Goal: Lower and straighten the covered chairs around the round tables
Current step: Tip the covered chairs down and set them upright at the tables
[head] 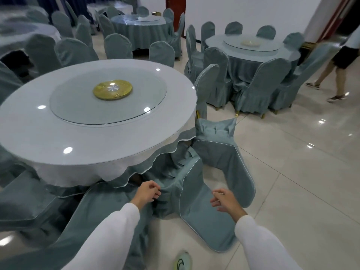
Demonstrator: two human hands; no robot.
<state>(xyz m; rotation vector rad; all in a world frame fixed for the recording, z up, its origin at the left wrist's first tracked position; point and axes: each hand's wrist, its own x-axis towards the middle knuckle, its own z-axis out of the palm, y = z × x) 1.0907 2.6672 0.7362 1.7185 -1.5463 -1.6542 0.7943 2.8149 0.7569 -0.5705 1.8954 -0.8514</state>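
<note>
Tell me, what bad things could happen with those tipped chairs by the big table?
1. The left hand pinches only the blue-grey fabric cover of the tilted chair; a pull may drag the cover askew rather than move the chair.
2. Its skirt is bunched near the pale green shoe, so a foot could catch.
3. The round white table's scalloped cloth edge hangs beside the chairs and could snag.

No legible text, label, brand name, number or sign appears anywhere in the head view. The gold disc (112, 91) at the centre of the glass turntable (108, 94) carries only a pale radial pattern, not characters. The dark curved mark on the light-green shoe (182, 260) at the lower edge is a plain shape and cannot be read as lettering.
</note>
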